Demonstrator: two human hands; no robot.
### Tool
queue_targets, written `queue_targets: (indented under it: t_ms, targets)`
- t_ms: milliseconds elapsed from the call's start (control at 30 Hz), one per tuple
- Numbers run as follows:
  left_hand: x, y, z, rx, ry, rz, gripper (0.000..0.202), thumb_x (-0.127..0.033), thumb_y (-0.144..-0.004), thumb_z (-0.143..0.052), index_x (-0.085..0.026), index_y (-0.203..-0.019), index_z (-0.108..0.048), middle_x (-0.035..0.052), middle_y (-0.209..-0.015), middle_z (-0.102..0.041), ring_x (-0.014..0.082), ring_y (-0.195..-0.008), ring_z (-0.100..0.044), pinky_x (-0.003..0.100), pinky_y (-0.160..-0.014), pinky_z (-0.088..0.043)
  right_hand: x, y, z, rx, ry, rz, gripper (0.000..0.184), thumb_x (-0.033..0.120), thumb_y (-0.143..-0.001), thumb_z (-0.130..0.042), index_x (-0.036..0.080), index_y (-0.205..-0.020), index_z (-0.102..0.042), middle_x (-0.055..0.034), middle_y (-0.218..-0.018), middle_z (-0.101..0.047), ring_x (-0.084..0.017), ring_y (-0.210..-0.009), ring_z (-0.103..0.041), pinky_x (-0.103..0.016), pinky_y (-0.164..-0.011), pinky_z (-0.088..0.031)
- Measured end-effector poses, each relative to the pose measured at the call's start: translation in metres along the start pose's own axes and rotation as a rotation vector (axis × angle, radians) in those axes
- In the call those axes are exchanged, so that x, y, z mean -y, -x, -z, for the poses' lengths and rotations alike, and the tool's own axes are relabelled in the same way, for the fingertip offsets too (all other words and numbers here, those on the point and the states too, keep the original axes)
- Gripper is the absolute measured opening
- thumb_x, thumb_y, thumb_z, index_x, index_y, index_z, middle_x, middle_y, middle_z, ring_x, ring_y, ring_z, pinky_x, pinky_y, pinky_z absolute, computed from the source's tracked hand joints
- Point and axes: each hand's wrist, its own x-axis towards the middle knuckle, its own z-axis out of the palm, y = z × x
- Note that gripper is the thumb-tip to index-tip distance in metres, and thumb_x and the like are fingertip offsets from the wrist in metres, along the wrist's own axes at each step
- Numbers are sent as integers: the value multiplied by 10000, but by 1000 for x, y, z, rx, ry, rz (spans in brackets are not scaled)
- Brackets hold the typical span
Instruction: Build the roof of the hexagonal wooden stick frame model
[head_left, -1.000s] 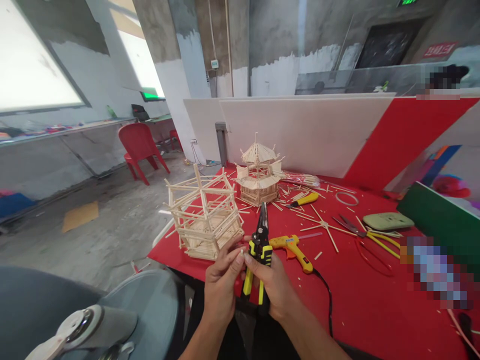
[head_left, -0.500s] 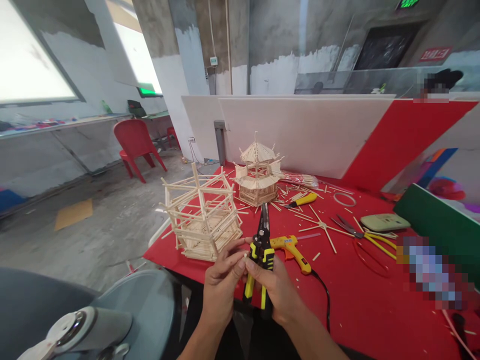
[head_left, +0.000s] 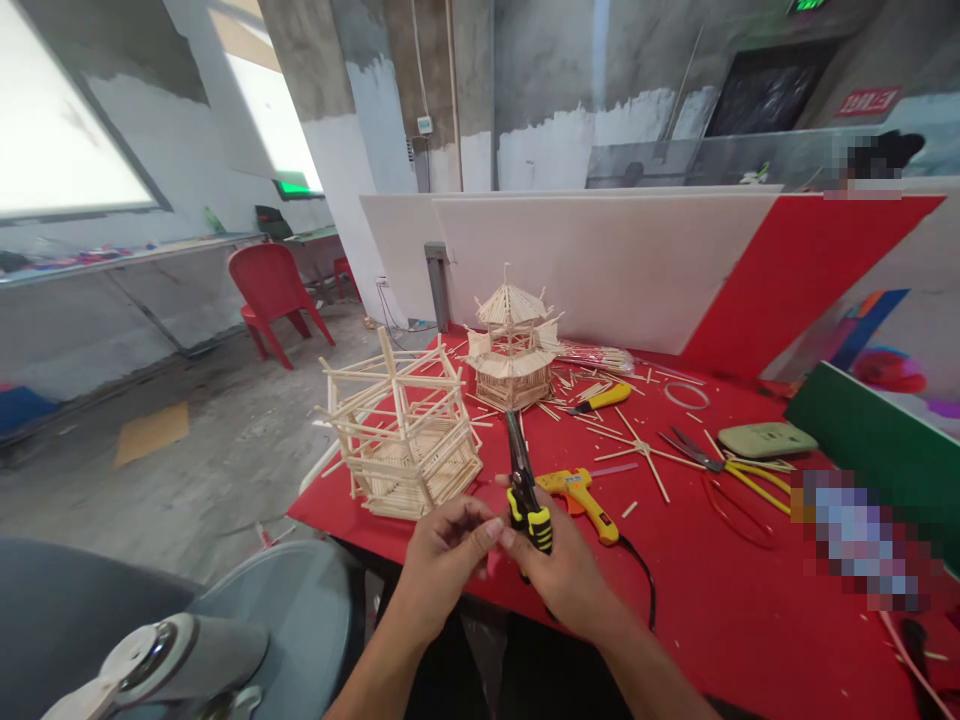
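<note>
My right hand point(head_left: 559, 565) is wrapped round a pair of pliers point(head_left: 525, 480) with black and yellow handles, its dark jaws pointing away from me. Close beside it, my left hand point(head_left: 454, 550) is closed in a pinch, thumb and fingertips meeting my right thumb. Whatever sits between those fingertips is too small or hidden to make out. Just beyond my left hand stands an open six-sided frame of wooden sticks point(head_left: 405, 430). Behind the pliers rises a small stick pagoda model point(head_left: 514, 345) with two roof tiers. A yellow glue gun point(head_left: 581, 497) lies right of my right hand.
On the red table point(head_left: 720, 620) lie a yellow utility knife point(head_left: 606, 398), a star of sticks point(head_left: 643, 447), yellow-handled scissors point(head_left: 720, 465), a tape ring point(head_left: 686, 396), a green case point(head_left: 766, 439) and loose sticks. A white bottle point(head_left: 187, 655) stands on a grey stool point(head_left: 300, 590) at left.
The pliers have turned in my right hand, so their handles now overlap and the jaws lean left. A pale stick end seen between my fingertips is no longer visible.
</note>
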Motion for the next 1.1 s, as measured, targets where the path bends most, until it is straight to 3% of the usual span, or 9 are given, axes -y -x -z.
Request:
queue_targets:
  t_ms: [100, 233, 300, 433, 600, 700, 800, 933, 1100]
  targets:
    - [-4, 1, 5, 78, -158, -3, 280, -403, -829, -715, -154, -731, -632, -31, -549, -522, 69, -440, -443, 182, -438, -337, -5, 1, 8, 11, 144, 49, 406, 332, -855, -641, 210, -1241, -609, -34, -954, -681, -197, -883, -629, -327, -839, -510]
    - [-2, 4, 9, 135, -249, -38, 312, -399, -868, -671, -151, -690, -609, -30, -571, -487, 68, -482, -431, 170, -442, -314, -4, 2, 12, 92, 210, 60, 403, 322, -884, -599, 214, -1273, -592, -31, -916, -693, -189, -836, -644, -302, -772, -527]
    - [0, 4, 9, 85, -151, -13, 351, -414, -847, -695, -150, -643, -585, -38, -537, -463, 59, -454, -390, 168, -412, -271, -4, 4, 13, 87, 255, 68, 393, 348, -900, -583, 200, -1264, -586, -45, -917, -699, -197, -826, -654, -314, -768, -539]
    - [5, 2, 6, -153, 320, 108, 355, -445, -769, -762, -159, -687, -568, -65, -482, -447, 35, -384, -289, 158, -363, -174, -23, 13, 14, -122, 505, 228, 438, 287, -894, -547, 180, -1317, -512, -132, -1155, -678, -276, -1060, -647, -420, -907, -531]
    - [12, 0, 1, -144, 660, 300, 386, -380, -741, -776, -160, -645, -474, -85, -453, -404, 12, -345, -261, 135, -355, -169, -51, 25, 7, -178, 831, 479, 588, 70, -746, -460, 174, -1325, -476, -148, -1166, -663, -297, -1084, -640, -454, -882, -550]
    - [14, 1, -3, -142, 723, 309, 394, -322, -747, -761, -171, -629, -417, -82, -452, -408, 14, -344, -270, 133, -357, -174, -49, 27, 5, -261, 936, 496, 584, 61, -747, -453, 162, -1322, -462, -169, -1159, -646, -308, -1066, -631, -458, -863, -548]
    - [13, 2, -4, -146, 741, 288, 396, -292, -736, -766, -180, -635, -400, -85, -442, -410, 16, -339, -265, 138, -364, -193, -42, 27, 6, -184, 997, 507, 623, 22, -703, -433, 179, -1305, -469, -151, -1127, -652, -294, -1013, -640, -428, -819, -556]
    - [10, 3, -3, -92, 729, 221, 369, -309, -739, -783, -164, -657, -453, -83, -457, -415, 10, -351, -253, 140, -370, -183, -37, 28, 9, -255, 960, 486, 650, 38, -705, -449, 178, -1340, -435, -161, -1190, -635, -308, -1083, -623, -442, -855, -549]
    - [9, 5, -1, -34, 724, 190, 347, -313, -756, -787, -146, -661, -498, -79, -463, -403, 7, -365, -233, 144, -378, -170, -29, 25, 13, -209, 907, 523, 648, 45, -719, -453, 199, -1348, -433, -136, -1186, -650, -290, -1097, -637, -426, -875, -556]
